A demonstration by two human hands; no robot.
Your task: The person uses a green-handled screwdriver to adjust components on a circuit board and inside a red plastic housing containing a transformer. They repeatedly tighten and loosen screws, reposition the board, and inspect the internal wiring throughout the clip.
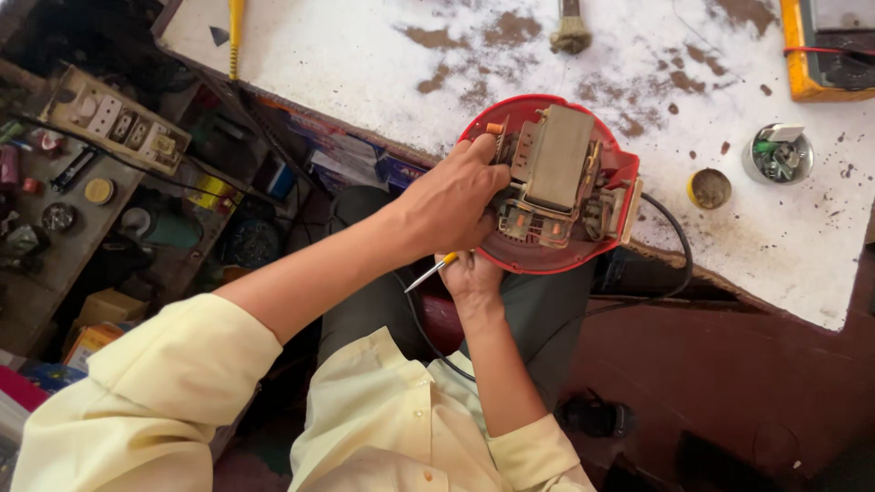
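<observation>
The left hand [453, 202] is clamped on the left rim of a round red appliance base [519, 260], fingers curled over its edge beside a small orange part. Just below it, the right hand [470, 273] is closed around a screwdriver [428, 273] with a yellow handle, whose metal shaft points down and left, away from the base; this hand also presses against the underside of the red shell. The base is held tilted at the near edge of the white worktable [346, 73], partly over the person's lap, with its open side up. Inside it sits a grey metal block [558, 157] in a frame, with small cream and orange parts around it. A black cable [670, 246] leaves the right side of the base and loops down under the table edge.

At far left, a shelf carries a beige switch board [114, 118] and small clutter. On the stained tabletop, a yellow-handled tool [236, 36] lies at the upper left and a brush [571, 32] at top centre. Right of the base stand a small round tin [709, 188] and a cup of small parts [777, 155]; a yellow-cased meter [825, 50] sits in the top right corner.
</observation>
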